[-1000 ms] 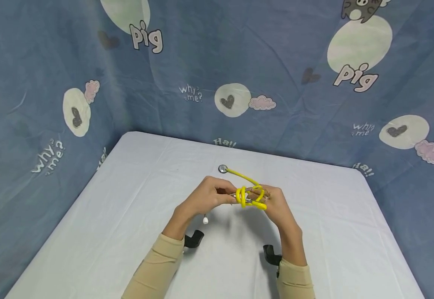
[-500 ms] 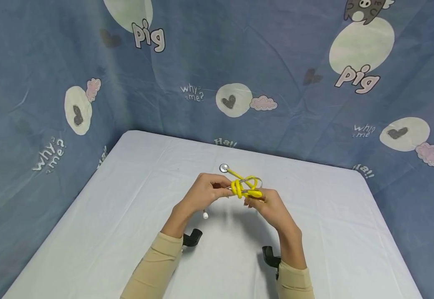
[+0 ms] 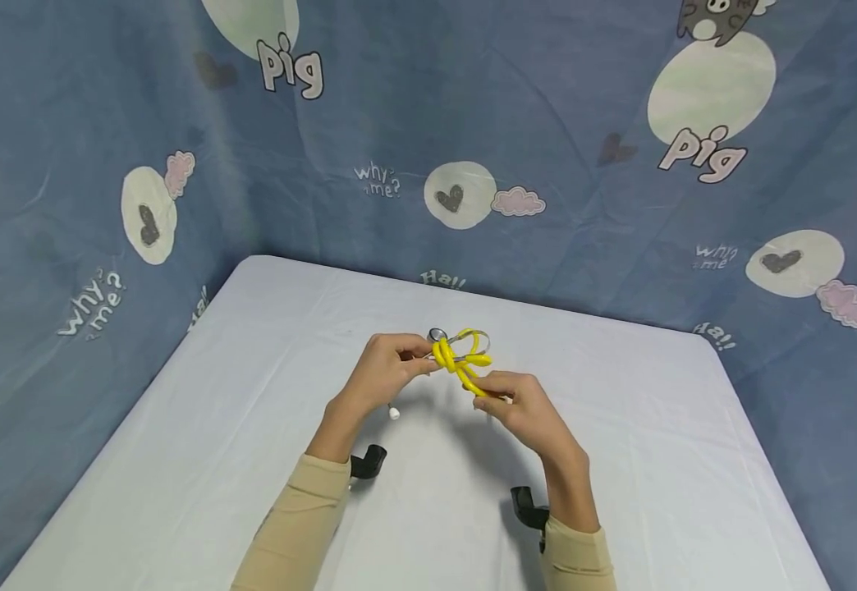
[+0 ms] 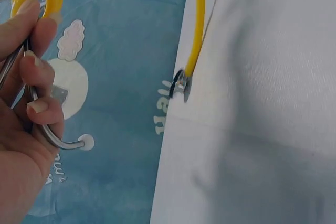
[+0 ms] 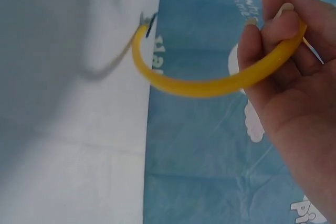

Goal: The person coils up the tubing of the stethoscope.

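A stethoscope with yellow tubing point(image 3: 462, 359) is held coiled above the white table point(image 3: 251, 410). My left hand point(image 3: 387, 369) grips its metal ear tubes point(image 4: 44, 132); one white ear tip point(image 3: 395, 414) hangs below the hand. My right hand point(image 3: 511, 398) pinches a loop of the yellow tubing point(image 5: 210, 85) between thumb and fingers. The silver chest piece point(image 3: 437, 335) shows just behind the coil, at the end of the tube point(image 4: 181, 80).
Blue cartoon-print cloth point(image 3: 473, 123) hangs behind and to the left of the table. Black wrist-camera mounts point(image 3: 365, 461) sit under both beige sleeves. The table's far edge point(image 3: 473, 291) meets the backdrop close behind the hands.
Both hands have moved a little left and away from me. The right hand has drawn out of the coil and now pinches one loop from below; the chest piece has drawn in close behind the coil.
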The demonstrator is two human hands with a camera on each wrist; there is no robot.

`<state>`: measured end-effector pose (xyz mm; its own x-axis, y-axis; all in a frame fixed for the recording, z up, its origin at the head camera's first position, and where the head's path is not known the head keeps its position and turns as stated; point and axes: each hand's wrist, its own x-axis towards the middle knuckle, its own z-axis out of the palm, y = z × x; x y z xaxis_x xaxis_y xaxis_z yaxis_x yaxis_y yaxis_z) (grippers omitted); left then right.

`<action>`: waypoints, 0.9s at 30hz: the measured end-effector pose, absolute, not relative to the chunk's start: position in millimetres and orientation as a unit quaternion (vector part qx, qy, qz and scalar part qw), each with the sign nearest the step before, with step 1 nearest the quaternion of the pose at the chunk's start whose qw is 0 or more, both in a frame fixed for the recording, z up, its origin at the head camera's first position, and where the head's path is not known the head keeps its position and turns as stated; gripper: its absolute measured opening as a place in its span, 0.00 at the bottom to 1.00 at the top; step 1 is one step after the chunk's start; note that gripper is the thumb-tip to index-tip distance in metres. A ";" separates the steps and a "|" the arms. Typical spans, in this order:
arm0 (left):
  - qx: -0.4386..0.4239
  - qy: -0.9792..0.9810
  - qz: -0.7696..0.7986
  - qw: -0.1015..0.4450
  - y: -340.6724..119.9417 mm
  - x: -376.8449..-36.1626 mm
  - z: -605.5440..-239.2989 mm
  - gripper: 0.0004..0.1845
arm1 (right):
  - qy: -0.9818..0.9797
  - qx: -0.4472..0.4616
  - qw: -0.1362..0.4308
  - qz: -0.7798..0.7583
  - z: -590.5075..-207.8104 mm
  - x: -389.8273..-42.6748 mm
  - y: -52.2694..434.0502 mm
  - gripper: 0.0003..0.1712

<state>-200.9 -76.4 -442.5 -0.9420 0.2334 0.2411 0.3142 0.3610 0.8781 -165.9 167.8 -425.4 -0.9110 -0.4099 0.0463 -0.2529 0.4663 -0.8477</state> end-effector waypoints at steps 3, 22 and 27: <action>-0.166 -0.827 -0.536 0.040 -78.3 -202.1 -445.1 0.06 | 0.854 -0.201 0.081 -0.473 -423.8 -164.6 167.7 0.15; -0.173 -0.880 -0.436 0.067 -65.8 -200.0 -449.2 0.02 | 0.852 -0.220 0.083 -0.468 -413.6 -157.1 182.2 0.12; -0.176 -0.890 -0.416 0.064 -65.4 -200.2 -451.0 0.02 | 0.852 -0.224 0.075 -0.467 -412.4 -156.2 184.4 0.13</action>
<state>-200.2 -65.4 -451.0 -0.9301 0.2589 0.2603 0.3658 0.5918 0.7183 -156.2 184.4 -412.4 -0.8887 -0.4513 0.0805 -0.3111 0.4646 -0.8291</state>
